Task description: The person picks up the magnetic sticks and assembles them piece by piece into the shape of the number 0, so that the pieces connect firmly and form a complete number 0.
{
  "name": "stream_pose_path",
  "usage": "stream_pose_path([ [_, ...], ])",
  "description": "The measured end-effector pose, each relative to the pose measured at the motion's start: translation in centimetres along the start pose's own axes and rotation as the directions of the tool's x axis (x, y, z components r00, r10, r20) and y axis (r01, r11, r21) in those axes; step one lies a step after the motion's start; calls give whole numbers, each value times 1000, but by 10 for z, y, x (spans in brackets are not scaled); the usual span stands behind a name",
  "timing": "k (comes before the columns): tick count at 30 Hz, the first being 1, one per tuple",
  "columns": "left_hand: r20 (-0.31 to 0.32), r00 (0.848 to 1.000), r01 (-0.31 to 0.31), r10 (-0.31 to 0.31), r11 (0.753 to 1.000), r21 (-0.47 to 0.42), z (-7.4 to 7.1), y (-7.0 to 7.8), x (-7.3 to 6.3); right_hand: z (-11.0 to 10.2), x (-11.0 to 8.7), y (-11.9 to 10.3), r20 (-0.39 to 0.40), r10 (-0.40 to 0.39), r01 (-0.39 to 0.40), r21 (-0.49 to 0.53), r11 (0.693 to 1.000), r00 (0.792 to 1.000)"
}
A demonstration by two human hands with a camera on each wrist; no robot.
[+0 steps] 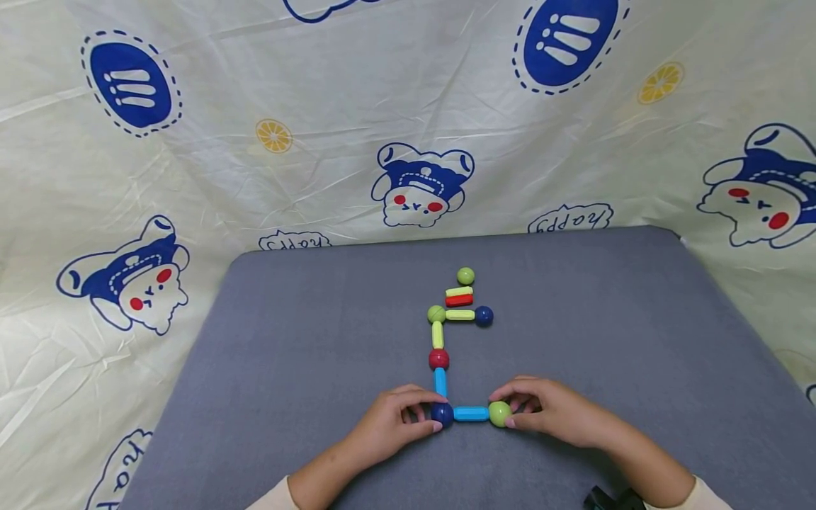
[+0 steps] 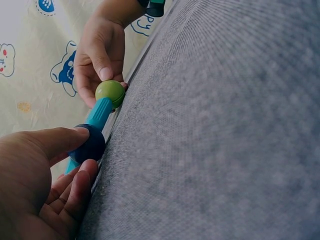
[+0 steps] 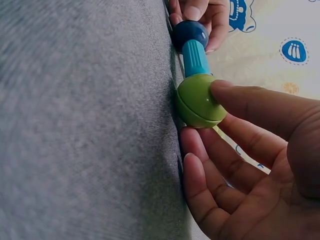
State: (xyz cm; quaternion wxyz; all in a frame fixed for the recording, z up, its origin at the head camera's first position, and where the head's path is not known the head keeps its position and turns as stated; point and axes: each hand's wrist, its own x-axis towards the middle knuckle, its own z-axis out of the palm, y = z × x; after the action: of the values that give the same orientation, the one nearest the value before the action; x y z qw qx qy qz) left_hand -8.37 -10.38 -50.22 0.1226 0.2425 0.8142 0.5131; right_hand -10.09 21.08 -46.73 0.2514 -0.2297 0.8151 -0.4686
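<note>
Nearest on a gray table (image 1: 293, 354), the left hand (image 1: 397, 419) pinches a navy ball (image 1: 442, 414), the right hand (image 1: 553, 411) a green ball (image 1: 500, 414), a blue rod (image 1: 471, 414) bridging them. Gentle, straight pressure likely seats it best. Beyond the navy ball lies a red ball (image 1: 438, 359).

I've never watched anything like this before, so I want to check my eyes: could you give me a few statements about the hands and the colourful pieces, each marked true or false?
1. The left hand and the right hand each pinch a ball. True.
2. Both held balls are red. False: the left hand has a dark blue ball, the right a green ball.
3. A blue rod spans the gap between the held balls. True.
4. Every rod is blue. False: there is also a red rod, with a pale yellow rod beside it.
5. The ball farthest from the person is dark blue. False: it is a second green ball.
</note>
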Motion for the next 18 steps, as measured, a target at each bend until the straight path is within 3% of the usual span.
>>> stream_pose_path([
  [18,5,1000,16,-16,1000,5,0,-1,1,-3,4,1,12,4,-5,49,999,1000],
])
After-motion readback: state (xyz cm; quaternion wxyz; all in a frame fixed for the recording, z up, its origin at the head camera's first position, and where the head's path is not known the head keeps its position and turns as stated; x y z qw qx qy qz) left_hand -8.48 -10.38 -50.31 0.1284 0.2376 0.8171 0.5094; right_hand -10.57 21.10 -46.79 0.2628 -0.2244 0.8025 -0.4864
